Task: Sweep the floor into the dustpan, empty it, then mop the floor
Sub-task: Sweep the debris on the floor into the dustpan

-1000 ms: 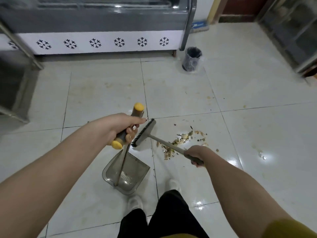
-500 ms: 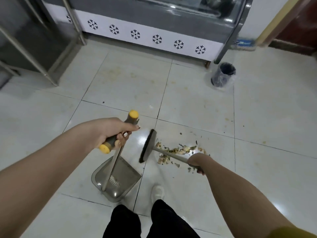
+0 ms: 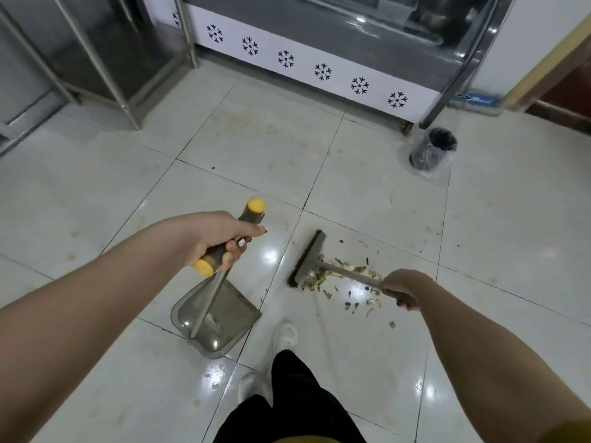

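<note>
My left hand (image 3: 217,239) grips the grey and yellow handle of a long-stemmed dustpan (image 3: 220,318), whose translucent grey scoop rests on the white tiled floor (image 3: 256,148) with its open edge facing right. My right hand (image 3: 401,289) is closed around the metal handle of a broom; its dark brush head (image 3: 307,259) stands on the floor to the right of the scoop, a gap between them. A pile of food scraps and leaves (image 3: 342,278) lies just right of the brush head, under the broom handle.
A display freezer (image 3: 319,68) with snowflake marks runs along the back. A small lined bin (image 3: 431,148) stands at its right corner. A steel frame (image 3: 96,59) is at the back left. My white shoes (image 3: 284,337) are below the dustpan.
The brush head has moved right, away from the dustpan, and now sits on the left edge of the scrap pile. The view has shifted so the freezer and bin appear further right.
</note>
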